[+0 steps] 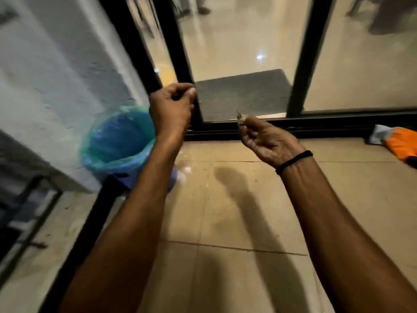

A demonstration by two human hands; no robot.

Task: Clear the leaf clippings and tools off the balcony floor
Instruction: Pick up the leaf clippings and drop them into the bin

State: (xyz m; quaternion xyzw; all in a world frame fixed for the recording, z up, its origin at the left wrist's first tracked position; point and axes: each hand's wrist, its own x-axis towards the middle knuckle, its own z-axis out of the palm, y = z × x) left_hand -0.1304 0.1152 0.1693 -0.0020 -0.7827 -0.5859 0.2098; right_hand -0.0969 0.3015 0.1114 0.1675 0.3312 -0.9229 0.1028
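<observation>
Floor (225, 211) looks nearly swept: right hand (268, 141) pinches a scrap (239, 115), left hand (173, 107) curls shut near the bin (117, 143), orange tool (401, 143) remains.

L hand (172, 107) curled above blue bin (119, 143), R hand (268, 141) pinching clipping (239, 115).

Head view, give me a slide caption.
Right hand pinches a clipping near the lined bin; left hand curled shut.
</observation>
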